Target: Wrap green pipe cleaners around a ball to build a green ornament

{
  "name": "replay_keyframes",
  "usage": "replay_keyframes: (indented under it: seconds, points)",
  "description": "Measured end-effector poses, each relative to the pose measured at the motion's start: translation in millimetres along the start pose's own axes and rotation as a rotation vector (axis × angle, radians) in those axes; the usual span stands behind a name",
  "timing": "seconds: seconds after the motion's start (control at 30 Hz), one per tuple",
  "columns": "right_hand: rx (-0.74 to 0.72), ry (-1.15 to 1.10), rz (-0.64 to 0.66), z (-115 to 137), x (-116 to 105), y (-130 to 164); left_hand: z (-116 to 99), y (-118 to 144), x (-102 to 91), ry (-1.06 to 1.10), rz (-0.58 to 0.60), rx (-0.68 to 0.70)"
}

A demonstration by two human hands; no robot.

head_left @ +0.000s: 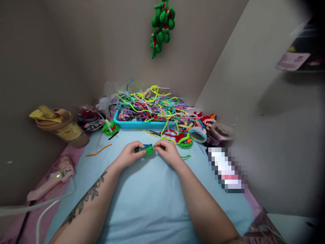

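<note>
Both of my hands meet over a light blue mat (142,189). My left hand (129,154) pinches a small green pipe-cleaner piece (147,149) with a blue strand across it. My right hand (167,150) grips the same piece from its right end, fingers closed on it. A short green pipe-cleaner end (186,156) curls on the mat just right of my right hand.
A blue tray (122,122) heaped with coloured pipe cleaners stands behind. Finished fuzzy figures (185,139) lie beside it, one green (110,128) at left. An orange pipe cleaner (99,150), a pink glue gun (54,176), a cup (63,127), a jar (222,132) and a hanging green ornament (162,25) surround.
</note>
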State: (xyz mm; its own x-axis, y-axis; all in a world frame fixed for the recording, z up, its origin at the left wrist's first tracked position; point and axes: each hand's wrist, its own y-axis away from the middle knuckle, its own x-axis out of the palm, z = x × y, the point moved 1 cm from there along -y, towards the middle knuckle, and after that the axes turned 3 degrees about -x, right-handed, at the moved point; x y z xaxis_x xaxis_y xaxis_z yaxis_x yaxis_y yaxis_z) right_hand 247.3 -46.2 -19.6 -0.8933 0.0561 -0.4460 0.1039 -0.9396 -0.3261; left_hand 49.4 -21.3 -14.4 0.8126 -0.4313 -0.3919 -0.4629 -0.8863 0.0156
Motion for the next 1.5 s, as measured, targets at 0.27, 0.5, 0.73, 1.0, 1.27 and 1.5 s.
replay_keyframes:
  seconds: [0.27, 0.5, 0.73, 1.0, 1.27, 1.5]
  points:
    - [-0.011, 0.037, -0.047, 1, -1, 0, -7, 1, 0.7, -0.064, 0.002, 0.051]
    - [-0.032, 0.068, -0.055, 0, -5, -2, -5, 1, 0.0, -0.15, -0.03, 0.055]
    - [-0.035, 0.042, -0.016, 6, 0, 1, 0, 0, 1.6, -0.177, -0.039, 0.068]
    - [-0.161, 0.058, 0.005, 19, 12, 7, -7, 3, 7.4, -0.156, -0.049, 0.114]
    - [-0.207, 0.085, 0.0, 11, 3, 6, -11, 4, 3.3, -0.075, -0.016, 0.145]
    - [-0.223, 0.074, 0.001, 13, 7, 7, -7, 4, 3.4, -0.247, 0.017, 0.209]
